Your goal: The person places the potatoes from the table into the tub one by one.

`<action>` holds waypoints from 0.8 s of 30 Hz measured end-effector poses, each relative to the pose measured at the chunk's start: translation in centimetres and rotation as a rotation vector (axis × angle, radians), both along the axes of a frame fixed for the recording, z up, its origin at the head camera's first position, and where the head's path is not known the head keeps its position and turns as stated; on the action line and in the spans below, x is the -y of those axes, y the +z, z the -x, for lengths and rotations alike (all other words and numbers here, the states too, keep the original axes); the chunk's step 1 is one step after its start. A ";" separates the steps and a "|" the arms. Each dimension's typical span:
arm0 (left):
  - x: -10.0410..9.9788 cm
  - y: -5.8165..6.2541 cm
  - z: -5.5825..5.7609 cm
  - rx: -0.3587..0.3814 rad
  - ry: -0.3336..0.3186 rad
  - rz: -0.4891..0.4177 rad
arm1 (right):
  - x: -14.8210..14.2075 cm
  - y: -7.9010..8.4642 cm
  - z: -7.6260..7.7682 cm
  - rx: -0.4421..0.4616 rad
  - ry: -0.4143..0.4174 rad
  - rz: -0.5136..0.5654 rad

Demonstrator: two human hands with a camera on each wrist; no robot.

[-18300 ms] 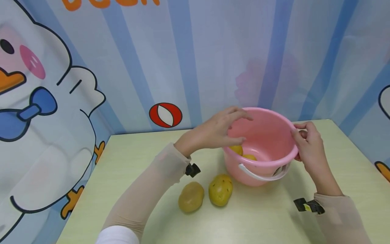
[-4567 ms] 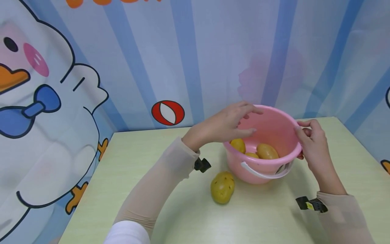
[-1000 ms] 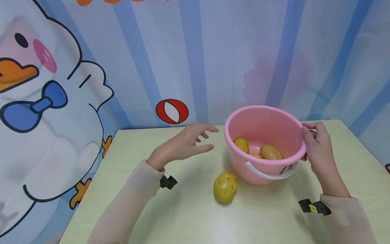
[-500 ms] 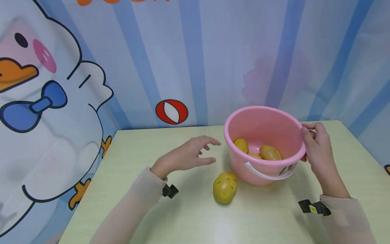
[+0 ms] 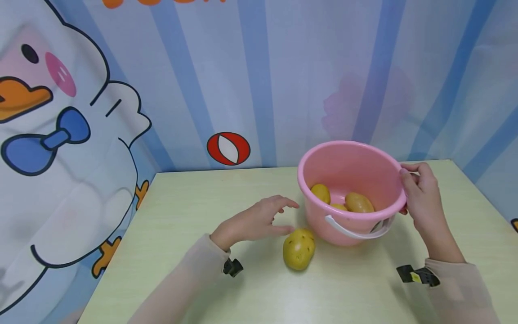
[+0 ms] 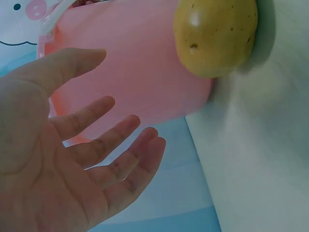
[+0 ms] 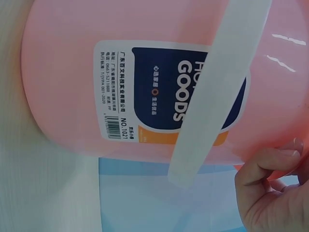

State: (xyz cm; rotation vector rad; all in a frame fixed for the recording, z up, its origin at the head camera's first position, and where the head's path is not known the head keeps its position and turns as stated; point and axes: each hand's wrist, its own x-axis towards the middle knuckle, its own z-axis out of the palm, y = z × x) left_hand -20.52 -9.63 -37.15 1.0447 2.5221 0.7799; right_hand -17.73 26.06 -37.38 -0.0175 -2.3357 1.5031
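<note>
A pink bucket (image 5: 344,229) stands on the table with a few yellow potatoes inside, among them a smooth one (image 5: 359,202) and another (image 5: 320,192) by the left wall. My right hand (image 5: 422,198) grips the bucket's rim on the right side, thumb near the top. A spotted yellow potato (image 5: 298,249) lies on the table just in front of the bucket. My left hand (image 5: 256,220) hovers beside that potato, fingers spread and thumb apart, holding nothing. In the left wrist view its palm (image 6: 58,179) faces the bucket, with the potato (image 6: 217,34) a little beyond the fingertips.
The bucket's white handle (image 5: 356,234) hangs down in front; a printed label (image 7: 164,92) shows on its side. The pale table (image 5: 194,207) ends at a blue striped backdrop (image 5: 291,81) with a cartoon duck.
Since a second ago my left hand has come down and toward the spotted potato. Earlier, the smooth potato lay on the table; now it is in the bucket. My right hand keeps the rim.
</note>
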 end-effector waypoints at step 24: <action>-2.9 -2.9 -1.7 -0.065 0.001 0.086 | 0.1 0.2 -0.1 -0.025 0.025 0.003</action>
